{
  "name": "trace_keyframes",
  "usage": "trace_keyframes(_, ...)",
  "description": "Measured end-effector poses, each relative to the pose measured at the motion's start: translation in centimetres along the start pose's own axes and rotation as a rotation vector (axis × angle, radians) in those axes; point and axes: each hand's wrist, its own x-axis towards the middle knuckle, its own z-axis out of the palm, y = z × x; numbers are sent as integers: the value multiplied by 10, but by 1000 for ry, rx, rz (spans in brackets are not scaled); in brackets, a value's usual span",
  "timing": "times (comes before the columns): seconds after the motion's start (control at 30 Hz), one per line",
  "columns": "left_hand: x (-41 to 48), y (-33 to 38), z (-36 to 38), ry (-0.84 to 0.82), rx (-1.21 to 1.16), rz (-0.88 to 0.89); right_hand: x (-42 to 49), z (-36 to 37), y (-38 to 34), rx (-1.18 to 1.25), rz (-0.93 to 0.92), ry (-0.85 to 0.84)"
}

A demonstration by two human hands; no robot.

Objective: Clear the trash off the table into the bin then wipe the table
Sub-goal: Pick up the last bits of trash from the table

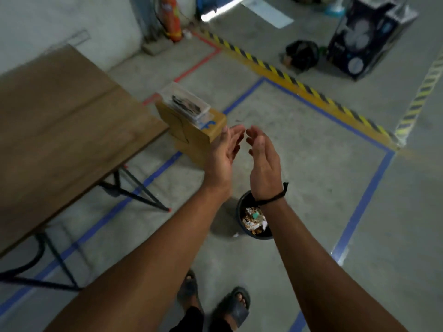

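Both arms outstretched, left hand (223, 154) facing right hand (263, 156), above bin (241, 212)

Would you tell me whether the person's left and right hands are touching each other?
Apart. The head view shows grey floor through a clear gap between the left hand and the right hand.

Bin (240, 213) mouth open upward, partly under a forearm (302, 240). Left of bin: table (60, 130) edge, dark legs (136, 189) splayed out. Beyond bin: cardboard box (191, 140). Right of bin: open floor (323, 188).
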Motion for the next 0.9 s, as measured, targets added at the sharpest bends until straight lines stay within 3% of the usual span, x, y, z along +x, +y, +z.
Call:
trace_keyframes(0.17, -60, 112, -65, 53, 74, 226, -39, 77, -83, 57, -128, -153)
trace_keyframes(0.37, -142, 195, -191, 340, 141, 435, -100, 178, -108, 86, -133, -345)
trace_keyframes(0.63, -226, 243, -333, 583, 206, 541, -171, 293, -130, 47, -134, -515)
trace_keyframes(0.9, -241, 238, -426, 817, 202, 522, -176, 381, -114, 43, -76, -650)
